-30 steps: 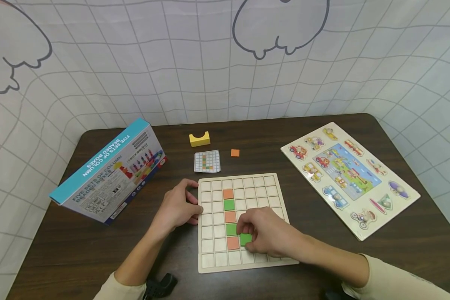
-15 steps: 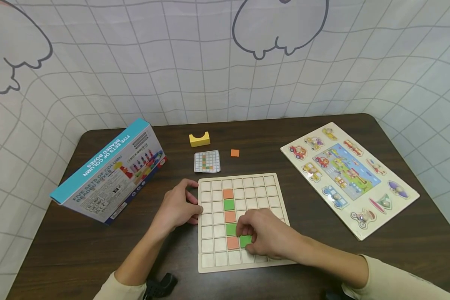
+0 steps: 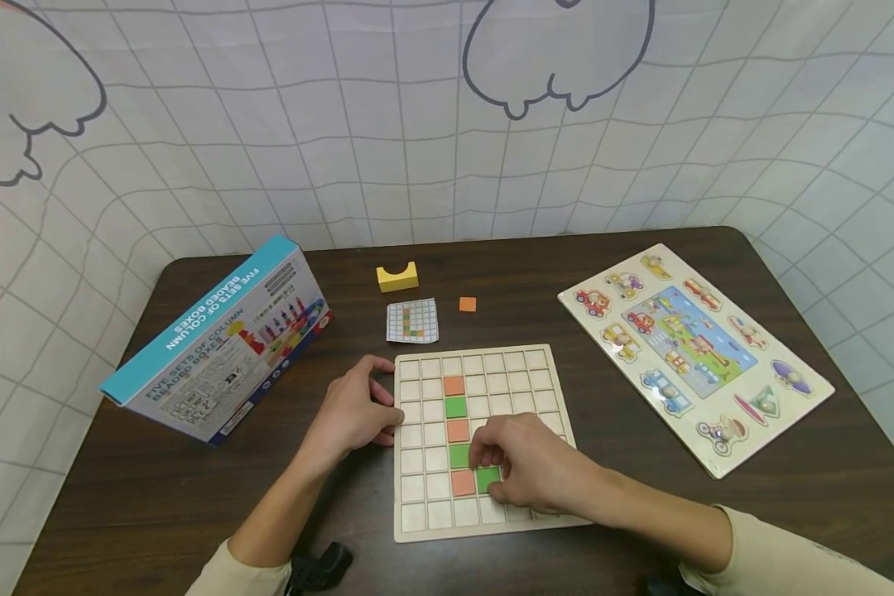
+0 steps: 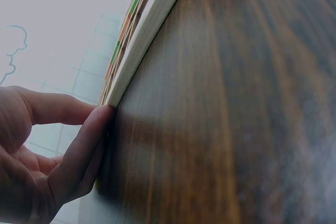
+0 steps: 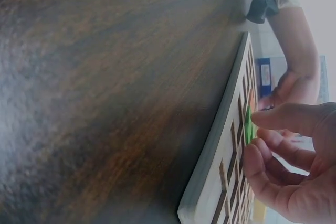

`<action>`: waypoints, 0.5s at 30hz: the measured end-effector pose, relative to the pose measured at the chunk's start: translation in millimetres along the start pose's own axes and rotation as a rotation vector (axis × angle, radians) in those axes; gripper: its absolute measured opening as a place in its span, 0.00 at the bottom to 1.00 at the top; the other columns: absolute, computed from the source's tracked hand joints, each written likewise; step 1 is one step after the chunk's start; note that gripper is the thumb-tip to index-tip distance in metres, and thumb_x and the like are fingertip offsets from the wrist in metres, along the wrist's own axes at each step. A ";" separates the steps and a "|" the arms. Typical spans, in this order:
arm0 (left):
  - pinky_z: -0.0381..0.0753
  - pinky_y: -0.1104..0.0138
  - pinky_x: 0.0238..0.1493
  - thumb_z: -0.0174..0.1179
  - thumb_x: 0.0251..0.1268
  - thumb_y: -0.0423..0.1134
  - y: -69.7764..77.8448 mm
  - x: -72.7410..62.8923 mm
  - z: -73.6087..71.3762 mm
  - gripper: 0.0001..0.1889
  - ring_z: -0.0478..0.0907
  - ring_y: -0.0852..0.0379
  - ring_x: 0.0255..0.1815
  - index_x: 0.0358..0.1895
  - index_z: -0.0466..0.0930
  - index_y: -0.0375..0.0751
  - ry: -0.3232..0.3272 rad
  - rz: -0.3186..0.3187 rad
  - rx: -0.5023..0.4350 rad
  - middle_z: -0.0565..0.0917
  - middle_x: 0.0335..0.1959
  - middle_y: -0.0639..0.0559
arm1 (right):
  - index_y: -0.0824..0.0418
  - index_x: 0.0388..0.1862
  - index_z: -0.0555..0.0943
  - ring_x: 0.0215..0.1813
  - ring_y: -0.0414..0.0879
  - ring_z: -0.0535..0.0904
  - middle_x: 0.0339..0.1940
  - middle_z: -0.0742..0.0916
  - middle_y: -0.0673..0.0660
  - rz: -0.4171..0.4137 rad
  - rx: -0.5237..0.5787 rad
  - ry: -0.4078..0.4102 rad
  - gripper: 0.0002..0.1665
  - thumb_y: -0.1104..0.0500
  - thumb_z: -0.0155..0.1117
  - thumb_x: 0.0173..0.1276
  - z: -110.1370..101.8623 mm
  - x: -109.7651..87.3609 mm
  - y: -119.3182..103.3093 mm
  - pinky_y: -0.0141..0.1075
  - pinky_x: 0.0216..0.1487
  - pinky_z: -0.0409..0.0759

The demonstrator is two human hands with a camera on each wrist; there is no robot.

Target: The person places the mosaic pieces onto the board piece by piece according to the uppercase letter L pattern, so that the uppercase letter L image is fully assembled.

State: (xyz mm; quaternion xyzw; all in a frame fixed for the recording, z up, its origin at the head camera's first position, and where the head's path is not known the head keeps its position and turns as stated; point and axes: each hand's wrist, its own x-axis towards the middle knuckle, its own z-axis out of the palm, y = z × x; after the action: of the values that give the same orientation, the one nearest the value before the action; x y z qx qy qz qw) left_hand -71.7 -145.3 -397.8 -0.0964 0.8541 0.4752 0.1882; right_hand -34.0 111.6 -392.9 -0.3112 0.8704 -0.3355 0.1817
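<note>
My left hand [image 3: 348, 414] grips the left edge of a pale wooden grid board [image 3: 439, 515]; the left wrist view shows its thumb and a finger [image 4: 79, 111] meeting at the board's rim. With my right hand [image 3: 540, 463] I pinch a green square tile [image 3: 486, 479] between thumb and fingers, at a cell right of the lowest orange tile [image 3: 463, 483]. In the right wrist view this green tile [image 5: 248, 124] looks tilted against the grid. A column of alternating orange and green tiles lies in the third column. My right hand covers several cells beyond it.
Beyond the board lie a small printed pattern card [image 3: 412, 321], a loose orange tile [image 3: 468, 305] and a yellow arch block [image 3: 397, 278]. A blue-topped box [image 3: 223, 356] stands at the left. A picture puzzle board [image 3: 689, 339] lies at the right.
The right hand and the green tile have shifted very slightly toward the near edge. The left hand stays where it was on the board.
</note>
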 end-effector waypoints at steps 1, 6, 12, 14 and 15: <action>0.90 0.61 0.23 0.70 0.58 0.25 0.0 0.0 0.1 0.34 0.84 0.52 0.21 0.68 0.70 0.41 0.001 -0.001 -0.001 0.78 0.41 0.39 | 0.55 0.34 0.85 0.31 0.37 0.76 0.29 0.84 0.46 0.002 -0.001 0.000 0.17 0.71 0.76 0.47 -0.3 0.2 0.2 0.26 0.33 0.79; 0.90 0.60 0.23 0.71 0.57 0.25 -0.4 0.6 0.8 0.34 0.83 0.52 0.21 0.68 0.70 0.41 0.004 -0.006 -0.010 0.78 0.41 0.39 | 0.54 0.35 0.86 0.34 0.38 0.77 0.30 0.85 0.46 0.020 -0.010 0.007 0.16 0.70 0.77 0.48 -3.8 2.3 1.6 0.27 0.36 0.80; 0.90 0.60 0.23 0.71 0.57 0.24 -1.5 1.3 1.1 0.34 0.83 0.52 0.21 0.68 0.70 0.41 0.005 0.002 -0.011 0.78 0.40 0.39 | 0.54 0.35 0.86 0.35 0.40 0.79 0.30 0.86 0.45 0.057 -0.006 0.030 0.15 0.70 0.76 0.51 -12.7 8.2 6.4 0.28 0.38 0.80; 0.90 0.60 0.23 0.71 0.57 0.24 -1.9 1.5 1.3 0.34 0.83 0.52 0.21 0.68 0.70 0.41 0.006 0.004 -0.012 0.78 0.40 0.39 | 0.54 0.35 0.86 0.35 0.41 0.79 0.30 0.85 0.46 0.075 -0.002 0.036 0.15 0.70 0.77 0.51 -16.7 11.2 8.0 0.28 0.38 0.80; 0.90 0.60 0.23 0.71 0.57 0.24 -2.1 1.3 1.3 0.34 0.83 0.52 0.20 0.68 0.70 0.40 0.006 0.007 -0.012 0.78 0.40 0.39 | 0.55 0.35 0.86 0.35 0.42 0.79 0.30 0.85 0.46 0.086 -0.003 0.042 0.15 0.69 0.77 0.51 -18.7 12.7 8.7 0.29 0.37 0.80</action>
State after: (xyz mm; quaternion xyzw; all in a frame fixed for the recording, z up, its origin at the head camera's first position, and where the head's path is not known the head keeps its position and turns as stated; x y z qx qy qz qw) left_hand -71.9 -145.3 -400.6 -0.0963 0.8521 0.4807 0.1834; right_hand -56.9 117.0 -387.1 -0.2667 0.8870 -0.3327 0.1774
